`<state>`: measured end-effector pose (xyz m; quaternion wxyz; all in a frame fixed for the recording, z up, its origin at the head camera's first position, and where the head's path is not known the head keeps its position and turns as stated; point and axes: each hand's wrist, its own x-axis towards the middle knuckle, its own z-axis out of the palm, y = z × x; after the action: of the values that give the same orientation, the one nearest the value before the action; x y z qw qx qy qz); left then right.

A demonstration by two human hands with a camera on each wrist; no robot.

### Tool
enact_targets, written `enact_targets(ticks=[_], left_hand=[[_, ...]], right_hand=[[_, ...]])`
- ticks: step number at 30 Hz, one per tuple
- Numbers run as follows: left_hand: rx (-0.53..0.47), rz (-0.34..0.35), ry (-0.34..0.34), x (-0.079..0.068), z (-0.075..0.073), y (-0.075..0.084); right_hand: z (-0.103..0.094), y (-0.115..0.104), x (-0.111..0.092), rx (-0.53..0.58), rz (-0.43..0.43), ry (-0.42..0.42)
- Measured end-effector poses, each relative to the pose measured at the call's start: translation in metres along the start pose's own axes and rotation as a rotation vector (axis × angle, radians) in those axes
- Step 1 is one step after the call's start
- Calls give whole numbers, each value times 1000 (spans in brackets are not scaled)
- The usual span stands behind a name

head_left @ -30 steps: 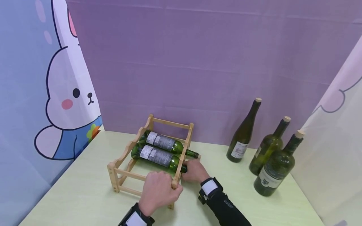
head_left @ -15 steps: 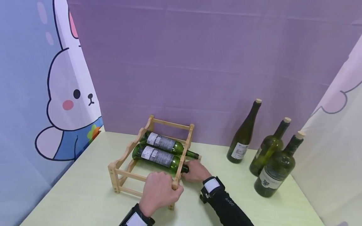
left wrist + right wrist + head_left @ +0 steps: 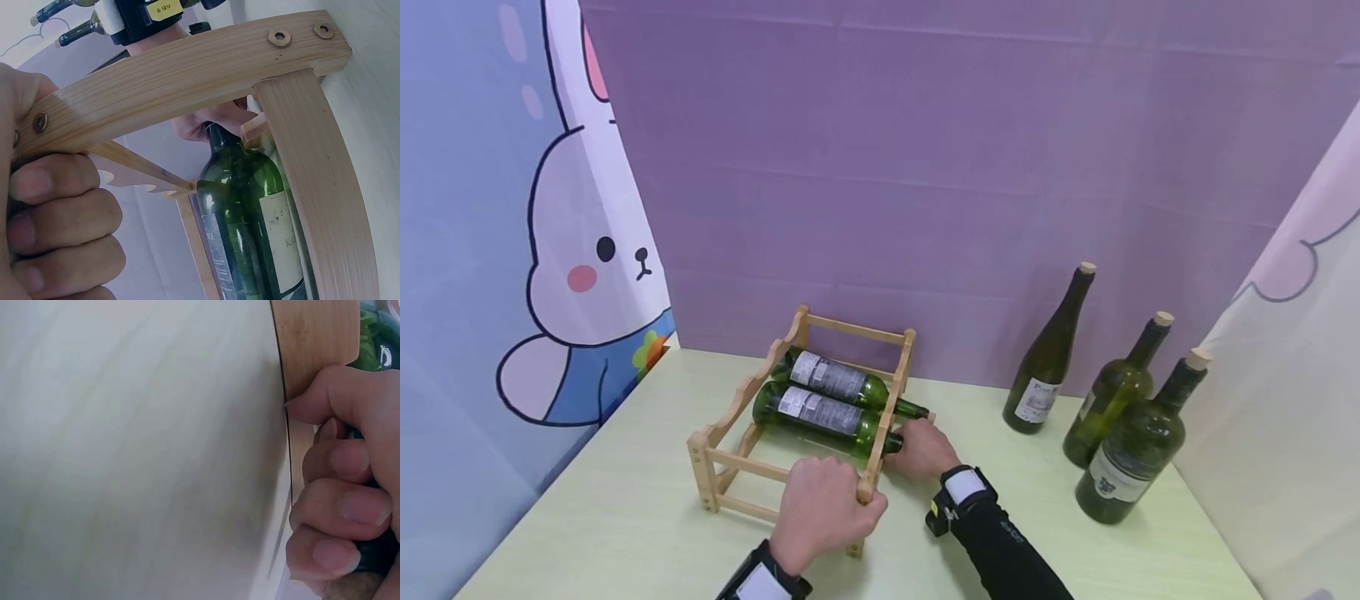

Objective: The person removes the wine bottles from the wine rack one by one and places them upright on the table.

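Note:
A wooden wine rack [image 3: 748, 464] stands on the pale table, holding two green wine bottles on their sides. My left hand [image 3: 823, 506] grips the rack's near right corner; in the left wrist view its fingers [image 3: 69, 228] curl round the wooden rail [image 3: 169, 81]. At the rack's right side, my right hand [image 3: 919, 452] grips the neck of the nearer wine bottle [image 3: 816, 412]. The right wrist view shows bent fingers [image 3: 340, 509] over a dark neck, with a cork [image 3: 353, 587] below. The farther wine bottle [image 3: 831, 377] lies parallel behind, its neck poking past the right rail.
Three corked bottles stand upright at the right: a slim tall bottle [image 3: 1048, 350], a green bottle [image 3: 1108, 400] and a large front bottle [image 3: 1135, 454]. A purple cloth backdrop [image 3: 955, 167] rises behind the table [image 3: 610, 517], and a rabbit-print cloth [image 3: 580, 217] hangs left.
The nearer bottle has slid slightly rightward in the rack, its neck reaching a little farther past the rail, and my right hand has shifted slightly with it. My left hand keeps its grip.

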<state>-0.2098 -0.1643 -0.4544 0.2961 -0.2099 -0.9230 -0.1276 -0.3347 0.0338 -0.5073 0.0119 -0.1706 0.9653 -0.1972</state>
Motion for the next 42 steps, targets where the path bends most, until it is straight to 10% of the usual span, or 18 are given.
enact_targets(ticks=[42], left_hand=[[15,9,-41,0,-2,1]], right_hand=[[-35,31,-31,16,19,20]])
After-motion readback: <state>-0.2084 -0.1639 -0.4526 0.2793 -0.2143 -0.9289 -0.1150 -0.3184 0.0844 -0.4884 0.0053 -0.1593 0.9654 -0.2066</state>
